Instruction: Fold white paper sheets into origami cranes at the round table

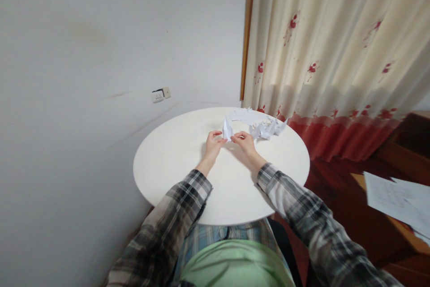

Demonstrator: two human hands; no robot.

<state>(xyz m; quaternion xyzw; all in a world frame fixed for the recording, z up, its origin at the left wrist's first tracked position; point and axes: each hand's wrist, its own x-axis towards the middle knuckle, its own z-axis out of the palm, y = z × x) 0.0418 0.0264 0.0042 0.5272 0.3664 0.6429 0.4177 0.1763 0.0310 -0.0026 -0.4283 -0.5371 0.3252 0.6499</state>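
Round white table (168,166) sat against a plain grey wall (83,54), with a flowered curtain (336,54) behind it on the right. Only the head view was available.

- Folded paper piece (227,129): small, white, pointed. It stood just past the table's middle on the far side. Its long axis ran roughly upright, with the tip pointing up and away from the person and the base down near the tabletop.
- Left hand (212,141): fingers curled in, thumb and fingertips closed on the piece's lower left edge. The piece lay up and to the right of this hand.
- Right hand (246,141): fingers likewise drawn together, pinching the lower right corner. The piece lay up and to the left of it.
- Both hands were about equally near, one on each side of the base, so the piece sat between them. The frame was too small to show grip depth or which fingers carried the load.
- Crumpled paper pile (267,129): just beyond and to the right of the right hand. It was near that hand, and whether they touched could not be made out. The left hand was well apart from it.
- Flat paper scraps (245,116): at the far rim, behind the piece.
- Wall socket (160,94): on the wall left of the table.
- Loose sheets (396,199): on a wooden surface at far right, well apart from both hands.
- Plaid sleeves (188,197) covered both forearms.
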